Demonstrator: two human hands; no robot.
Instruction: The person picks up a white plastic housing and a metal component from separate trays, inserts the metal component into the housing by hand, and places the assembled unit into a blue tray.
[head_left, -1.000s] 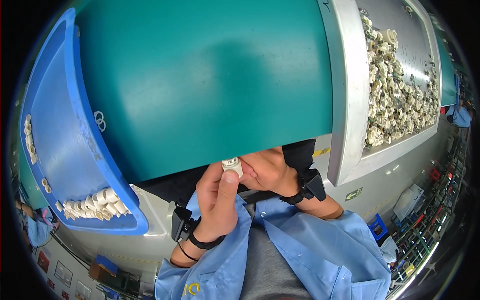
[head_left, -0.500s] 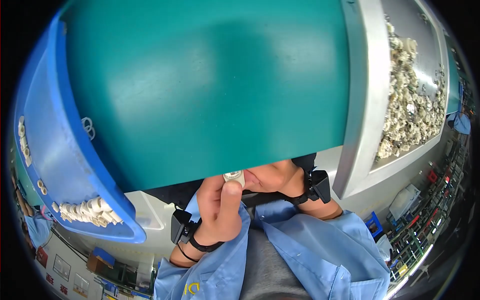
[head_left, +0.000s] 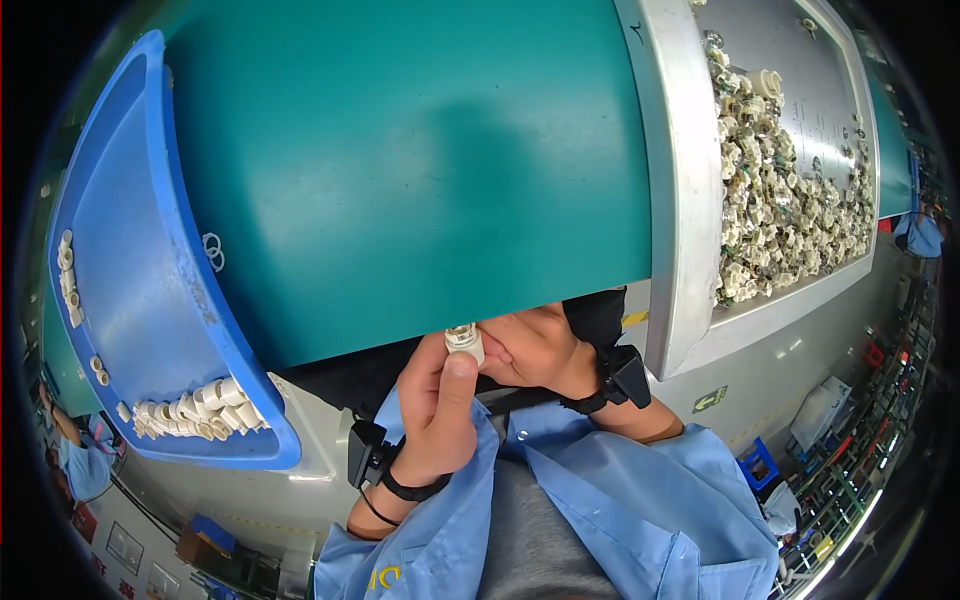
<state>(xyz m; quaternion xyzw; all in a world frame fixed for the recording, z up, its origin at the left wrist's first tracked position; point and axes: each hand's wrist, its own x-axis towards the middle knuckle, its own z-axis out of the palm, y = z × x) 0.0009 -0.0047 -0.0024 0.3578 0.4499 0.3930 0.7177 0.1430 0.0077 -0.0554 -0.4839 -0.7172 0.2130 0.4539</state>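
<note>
Just off the near edge of the green tabletop [head_left: 400,180], my left hand [head_left: 437,405] pinches a small white cylindrical plastic part [head_left: 463,343] between thumb and fingers. Its top end faces up and shows small dark and metallic detail inside. From the right, my right hand [head_left: 540,345] closes in against the same part, its fingertips bent and touching its side. Whether those fingertips also hold some smaller piece is hidden.
To the left lies a blue tray [head_left: 190,290] with white cylindrical parts [head_left: 205,410] at its near end. Two white rings [head_left: 213,252] rest beside it. At right, a metal-rimmed tray [head_left: 680,190] holds a heap of small cream and metallic pieces [head_left: 770,200].
The whole view has shifted slightly, bringing more of both trays into sight. Both hands stay together on the white part, which sits a little more upright.
</note>
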